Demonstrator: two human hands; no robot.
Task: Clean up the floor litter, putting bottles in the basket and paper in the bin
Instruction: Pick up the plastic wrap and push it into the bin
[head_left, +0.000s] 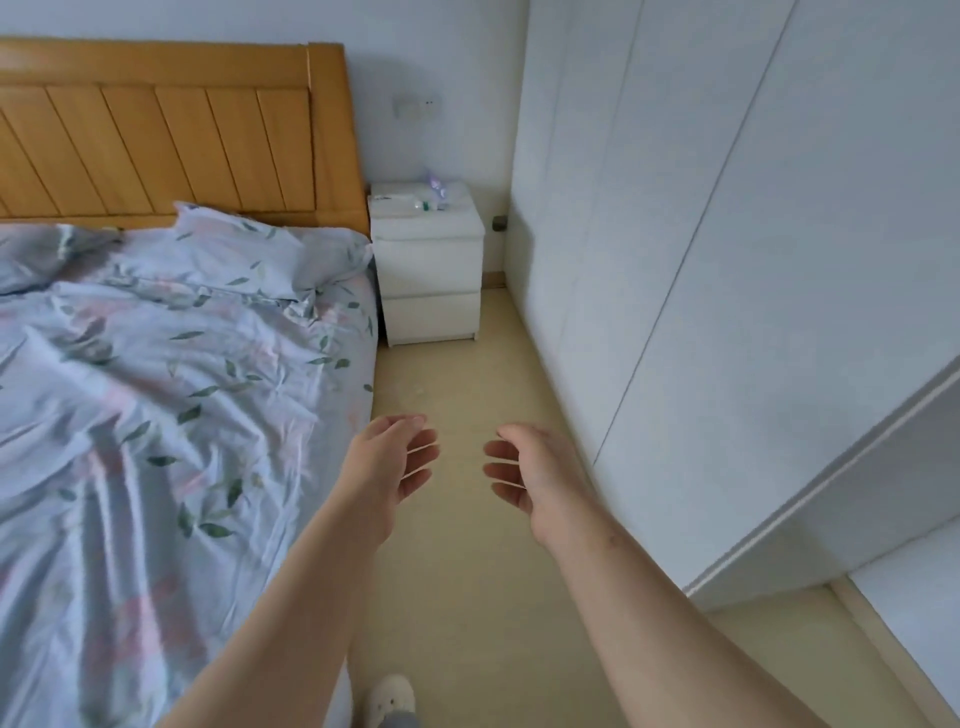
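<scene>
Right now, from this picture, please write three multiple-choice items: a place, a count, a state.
1. Where does the white nightstand stand? A) between the bed and the wardrobe B) at the bed's foot C) under a window
2. How many drawer fronts does it show? A) one B) two C) four
3. How are the left hand and the right hand? A) left holds a bottle B) right pinches paper C) both open, empty
Answers: 1 A, bed on one side, wardrobe on the other; 2 B, two fronts stacked; 3 C, both relaxed, nothing held.

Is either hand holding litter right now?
No: the left hand and right hand are both empty, fingers relaxed, above the floor.
</scene>
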